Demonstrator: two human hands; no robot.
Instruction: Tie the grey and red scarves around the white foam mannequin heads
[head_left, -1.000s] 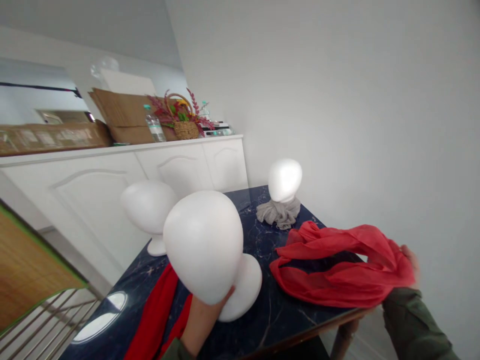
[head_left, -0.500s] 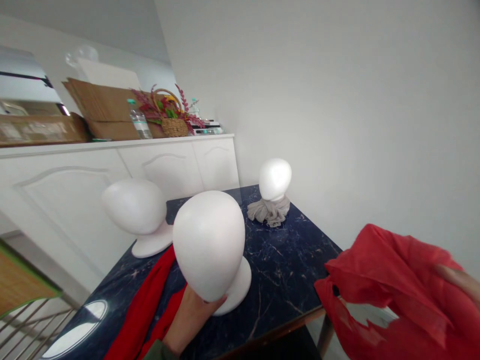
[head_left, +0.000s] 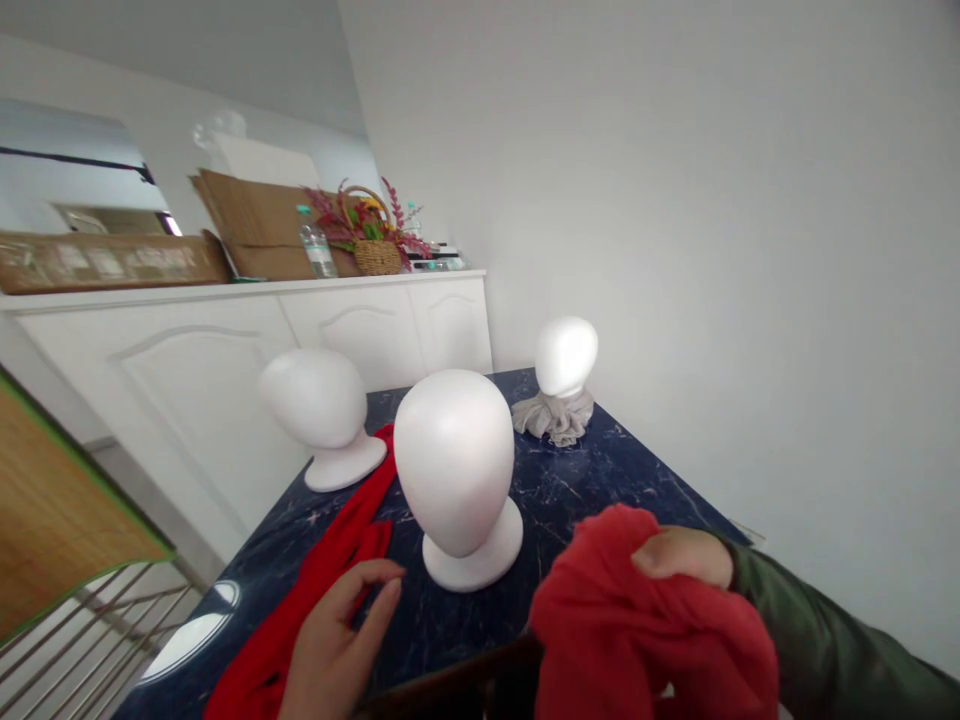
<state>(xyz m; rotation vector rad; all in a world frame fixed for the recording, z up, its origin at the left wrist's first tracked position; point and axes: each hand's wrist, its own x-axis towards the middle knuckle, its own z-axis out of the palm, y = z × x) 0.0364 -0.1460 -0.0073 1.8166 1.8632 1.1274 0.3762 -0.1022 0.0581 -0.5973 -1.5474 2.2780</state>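
- 2 bare hands work at the near edge of a dark blue marble-patterned table (head_left: 600, 470).
- The right hand (head_left: 679, 558) sits at about 4 o'clock in the view, with its thumb and fingers closed on a bunched sheer red scarf (head_left: 645, 625). The scarf hangs down past the near edge of the table. An olive-green sleeve (head_left: 832, 630) runs from that hand toward 4 o'clock.
- The left hand (head_left: 334, 630) sits at about 7 o'clock, its fingers (head_left: 379, 590) curved and spread apart, clamped on nothing. It is just beside a deeper red scarf (head_left: 330, 530), which lies in a long strip across the table toward 10 o'clock.
- 1 white foam mannequin head (head_left: 454, 460) stands upright on its round base at the middle of the view, between the 2 hands and nearest to them.
- 2 more foam heads stand farther off. 1 tilted head (head_left: 315, 400) is at 10 o'clock from the middle head, with the deeper red scarf touching its base. 1 upright head (head_left: 566, 355) is at 1 o'clock, with a grey cloth (head_left: 553, 418) bunched around its foot.
- Behind the table stands a white cabinet (head_left: 375, 340), and on top of it are a cardboard box (head_left: 262, 225), a water bottle (head_left: 317, 243) and a wicker basket of flowers (head_left: 377, 257).
- A stair railing (head_left: 97, 640) shows at 8 o'clock.
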